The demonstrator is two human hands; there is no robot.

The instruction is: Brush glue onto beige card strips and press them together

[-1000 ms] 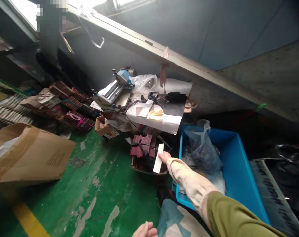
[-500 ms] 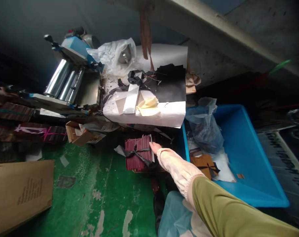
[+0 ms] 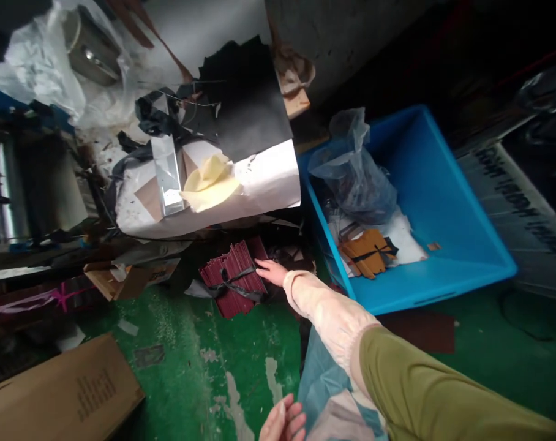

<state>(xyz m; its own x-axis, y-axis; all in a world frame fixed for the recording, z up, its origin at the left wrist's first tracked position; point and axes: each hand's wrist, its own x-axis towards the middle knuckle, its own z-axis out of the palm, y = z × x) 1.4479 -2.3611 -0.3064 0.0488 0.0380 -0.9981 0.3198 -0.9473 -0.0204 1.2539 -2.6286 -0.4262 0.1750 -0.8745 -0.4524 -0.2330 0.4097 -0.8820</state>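
A bundle of dark red flat pieces (image 3: pixel 227 269), stacked on edge and tied with a black strip (image 3: pixel 226 283), sits low in front of the worktable. My right hand (image 3: pixel 272 272), in a pale sleeve cover, reaches to the bundle's right side. Its fingers are stretched out and slightly apart, at or just against the edge; contact is hard to make out. My left hand (image 3: pixel 283 420) shows at the bottom of the view, fingers loosely curled and apart, with nothing in it. A dark red flat piece (image 3: pixel 258 248) stands behind the bundle.
Right of the bundle stands a blue bin (image 3: pixel 466 226) with a plastic bag (image 3: pixel 358 177) and a tied orange-brown bundle (image 3: pixel 366 252). The worktable (image 3: pixel 271 180) carries a yellow cloth (image 3: pixel 211 184) and black sheet (image 3: pixel 245 98). A cardboard box (image 3: pixel 62 392) lies left on the green floor.
My view has swung right and closer. The red bundle now leans over, and my right hand's fingers have spread at its side. My left hand has come into view at the bottom.
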